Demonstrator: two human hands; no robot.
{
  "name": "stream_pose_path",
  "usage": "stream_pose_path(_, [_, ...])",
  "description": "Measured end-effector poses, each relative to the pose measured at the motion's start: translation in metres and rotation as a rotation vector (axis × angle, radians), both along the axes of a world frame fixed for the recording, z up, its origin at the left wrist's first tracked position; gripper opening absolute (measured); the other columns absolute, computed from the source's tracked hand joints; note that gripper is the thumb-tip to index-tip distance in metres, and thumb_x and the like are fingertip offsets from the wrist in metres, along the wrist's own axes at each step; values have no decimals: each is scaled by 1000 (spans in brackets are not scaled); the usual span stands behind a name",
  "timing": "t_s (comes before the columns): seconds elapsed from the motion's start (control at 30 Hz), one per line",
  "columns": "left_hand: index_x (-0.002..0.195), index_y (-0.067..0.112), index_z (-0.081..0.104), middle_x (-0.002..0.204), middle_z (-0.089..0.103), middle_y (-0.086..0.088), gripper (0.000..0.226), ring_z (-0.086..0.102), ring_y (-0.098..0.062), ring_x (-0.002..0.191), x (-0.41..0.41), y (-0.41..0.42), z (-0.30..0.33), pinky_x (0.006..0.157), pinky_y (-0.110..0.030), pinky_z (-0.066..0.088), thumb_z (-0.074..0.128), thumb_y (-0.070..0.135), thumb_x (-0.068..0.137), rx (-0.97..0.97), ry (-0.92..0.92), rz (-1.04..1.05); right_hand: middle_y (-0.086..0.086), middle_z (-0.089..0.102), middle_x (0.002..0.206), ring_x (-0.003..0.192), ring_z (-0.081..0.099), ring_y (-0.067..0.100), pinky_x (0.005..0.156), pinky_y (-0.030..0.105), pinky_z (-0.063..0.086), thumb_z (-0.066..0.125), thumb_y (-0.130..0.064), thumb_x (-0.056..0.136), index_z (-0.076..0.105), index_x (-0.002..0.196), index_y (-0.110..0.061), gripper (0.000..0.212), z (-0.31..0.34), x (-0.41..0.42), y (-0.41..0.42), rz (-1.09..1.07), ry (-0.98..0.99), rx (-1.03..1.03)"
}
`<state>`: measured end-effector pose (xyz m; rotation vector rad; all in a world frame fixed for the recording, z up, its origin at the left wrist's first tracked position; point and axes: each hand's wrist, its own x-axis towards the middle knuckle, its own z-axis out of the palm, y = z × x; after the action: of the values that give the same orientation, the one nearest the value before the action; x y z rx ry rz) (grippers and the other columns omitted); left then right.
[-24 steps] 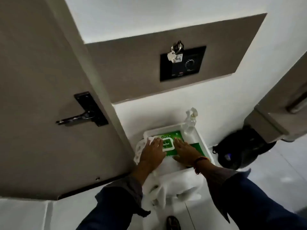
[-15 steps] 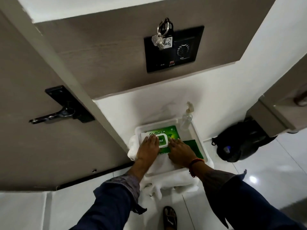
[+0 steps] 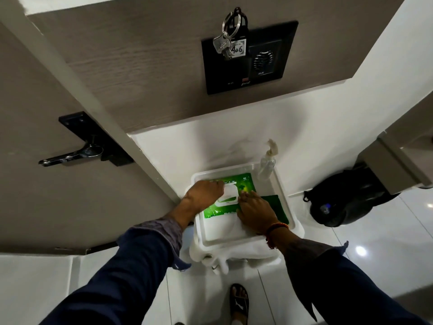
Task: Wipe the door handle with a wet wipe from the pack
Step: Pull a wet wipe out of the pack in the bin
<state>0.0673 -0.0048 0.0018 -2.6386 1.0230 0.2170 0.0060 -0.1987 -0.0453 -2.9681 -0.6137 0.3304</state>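
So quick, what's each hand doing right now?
Left hand: open, fingers resting on the wet wipe pack by its white lid, gripping nothing.
Right hand: open, flat on the pack, gripping nothing.

Both hands on green wipe pack point(image 3: 243, 186) in white tray point(image 3: 281, 195)

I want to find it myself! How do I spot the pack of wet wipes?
Look below the black wall panel with keys hanging on it, down to the white tray by the wall. The wipes pack lies flat in it under both hands. It is bright green with a white flip lid, unlike the clear pump bottle at the tray's far corner.
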Motion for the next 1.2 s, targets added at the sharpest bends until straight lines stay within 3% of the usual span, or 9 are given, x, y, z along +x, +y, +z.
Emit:
stream_pose_path(0.1, [112, 10, 61, 103, 72, -12, 20, 71, -32, 91, 14, 3, 6, 73, -40, 55, 44, 18, 106, -166, 87, 116, 22, 74, 115, 107, 72, 40, 98, 45, 57, 61, -22, 102, 69, 122, 3, 33, 5, 7, 2, -141, -86, 134])
stream_pose_path(0.37, [118, 13, 68, 114, 72, -14, 32, 67, -35, 105, 17, 3, 7, 93, -48, 55, 39, 26, 108, -429, 244, 374, 18, 66, 125, 113, 65, 38, 102, 47, 52, 50, -19, 105, 48, 149, -9, 45, 2, 29, 29, -179, -117, 18])
stream_pose_path(0.5, [111, 12, 71, 107, 76, -10, 25, 71, -32, 93, 10, 4, 6, 85, -45, 58, 48, 19, 107, -593, 233, 389, 18, 64, 123, 113, 63, 39, 91, 49, 56, 63, -11, 96, 74, 116, -11, 23, 5, 29, 33, -230, -153, 91])
stream_pose_path(0.63, [100, 12, 74, 94, 77, -10, 28, 70, -26, 83, 3, 3, 8, 82, -42, 57, 52, 28, 105, -716, 362, 496, 17, 61, 113, 101, 61, 39, 84, 48, 58, 81, -9, 74, 79, 84, -14, 12, 13, 18, 15, -160, -298, 281])
stream_pose_path(0.8, [103, 11, 73, 101, 75, -11, 20, 71, -28, 91, -10, 7, 4, 79, -40, 58, 54, 19, 100, -426, 402, 303, 11, 66, 140, 127, 62, 34, 110, 48, 47, 79, -6, 74, 83, 89, -13, 17, 26, 9, -6, 171, -67, 264])
stream_pose_path(0.9, [118, 4, 63, 119, 67, -17, 25, 65, -34, 110, -25, 3, -8, 90, -43, 51, 47, 5, 99, -228, 245, 207, 1, 57, 152, 136, 53, 28, 117, 43, 43, 71, -8, 84, 81, 109, -12, 27, 28, 7, 2, 89, 112, 156])
stream_pose_path(1.0, [126, 1, 61, 138, 57, -21, 32, 52, -37, 129, -32, 5, -13, 113, -48, 37, 42, 3, 100, -187, 239, 130, 5, 66, 140, 125, 62, 28, 105, 38, 53, 68, -9, 90, 76, 119, -8, 30, 31, 8, 12, -71, 196, 236])
stream_pose_path(1.07, [130, -1, 62, 143, 56, -22, 36, 48, -36, 137, -31, 11, -7, 117, -47, 34, 46, 9, 100, -318, 352, 216, 12, 73, 123, 113, 68, 30, 95, 35, 55, 69, -11, 92, 76, 117, -5, 27, 36, 12, 15, -217, 224, 293])
stream_pose_path(1.2, [96, -7, 74, 101, 76, -25, 39, 72, -33, 97, -31, 60, 59, 90, -40, 55, 53, 25, 93, -1070, 336, 729, 20, 68, 78, 73, 61, 27, 67, 33, 41, 76, -11, 88, 73, 75, 0, 17, 103, 18, 63, -399, 76, 489])
